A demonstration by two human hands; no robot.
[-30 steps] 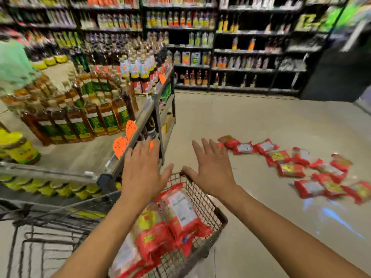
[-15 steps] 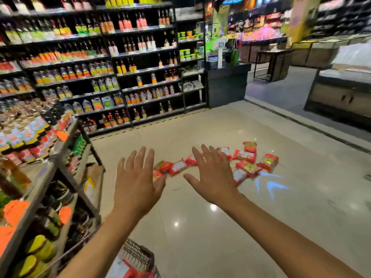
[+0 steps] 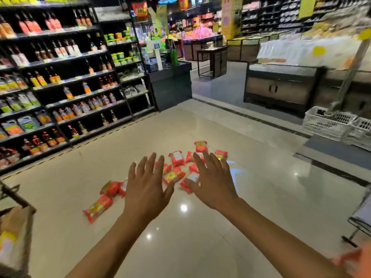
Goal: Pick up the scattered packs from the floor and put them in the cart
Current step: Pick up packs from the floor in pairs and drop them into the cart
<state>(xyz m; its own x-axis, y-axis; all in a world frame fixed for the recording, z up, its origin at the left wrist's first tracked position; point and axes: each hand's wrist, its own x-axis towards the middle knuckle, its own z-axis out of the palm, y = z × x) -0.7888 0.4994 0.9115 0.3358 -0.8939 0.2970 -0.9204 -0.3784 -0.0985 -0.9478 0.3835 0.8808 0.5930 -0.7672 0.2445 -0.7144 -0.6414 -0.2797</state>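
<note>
shop floor w/ red packs scattered; both hands' fingers spread wide, holding nothing.

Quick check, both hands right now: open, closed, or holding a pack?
Left hand: open, fingers spread, holding nothing.
Right hand: open, fingers spread, holding nothing; the red packs lie on the floor beyond it.

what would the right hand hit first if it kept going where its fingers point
Most likely the red packs on the floor just beyond the right hand; nothing shows between them, though its height above them is unclear.
</note>
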